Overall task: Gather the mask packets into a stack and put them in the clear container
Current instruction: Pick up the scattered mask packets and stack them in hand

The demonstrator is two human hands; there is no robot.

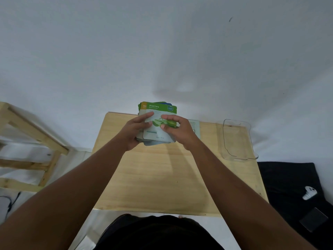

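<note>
Head view: left hand (134,131) and right hand (177,130) clasp the stack of mask packets (158,123) from both sides above the wooden table (162,177), likely squaring edges. Clear container (236,139) waits empty at right; one packet (195,128) lies behind.

**One head-worn view, looking down over the table**

A single wide-angle camera is sitting on the person's head, facing forward and steeply down. It is looking along both forearms to the left hand (134,130) and right hand (177,131), which are meeting near the far edge of the wooden table (162,177). The white wall (162,51) is filling the upper half, bending with the lens. The table is lying close beneath, the person's dark lap at the bottom edge. There is no second view to overlap with.
</note>
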